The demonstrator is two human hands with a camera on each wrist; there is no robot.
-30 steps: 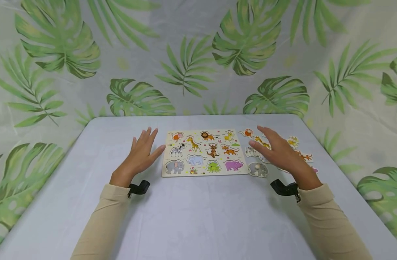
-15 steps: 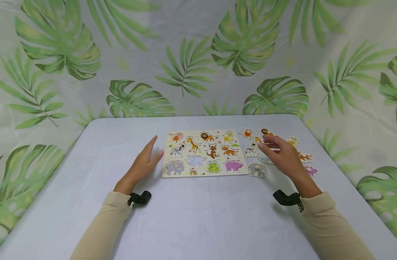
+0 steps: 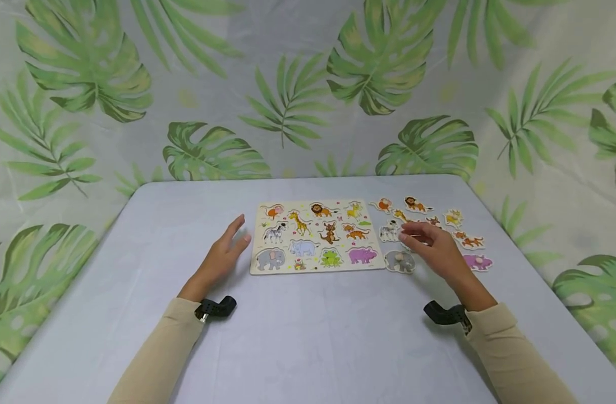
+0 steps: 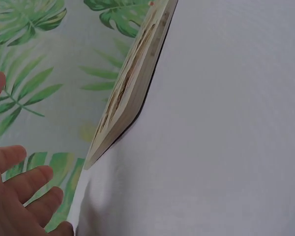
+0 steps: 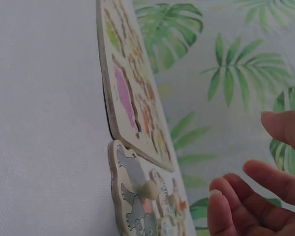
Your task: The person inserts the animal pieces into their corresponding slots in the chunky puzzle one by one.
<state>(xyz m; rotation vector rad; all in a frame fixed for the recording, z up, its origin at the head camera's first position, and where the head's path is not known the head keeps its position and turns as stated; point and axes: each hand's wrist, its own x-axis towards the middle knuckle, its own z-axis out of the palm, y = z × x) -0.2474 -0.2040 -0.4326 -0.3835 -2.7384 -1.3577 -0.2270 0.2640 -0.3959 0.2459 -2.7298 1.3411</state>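
Observation:
My left hand (image 3: 218, 255) is held just off the left edge of a wooden animal puzzle board (image 3: 315, 270), thumb and fingers apart and holding nothing. In the left wrist view, its fingers (image 4: 32, 183) are spread below the board's corner. My right hand (image 3: 439, 252) hovers over loose puzzle pieces right of the board, fingers softly bent and thumb towards them. The right wrist view shows the space between thumb and fingertips bare. Nearest to this hand are a grey elephant piece (image 3: 400, 261) with a knob and a zebra piece (image 3: 388, 231). Part of the pieces is hidden behind the hand.
Other loose pieces lie around the right hand: a lion (image 3: 416, 204), a monkey (image 3: 384, 205), a tiger (image 3: 469, 240) and a purple hippo (image 3: 477, 262) among them. A white cloth covers the table (image 3: 308, 336). A leaf-printed curtain (image 3: 308, 90) stands behind it.
My right hand has come lower and its fingers have bent, uncovering the lion, tiger and hippo pieces. My left hand has turned more edge-on beside the board. Board and pieces stay in place.

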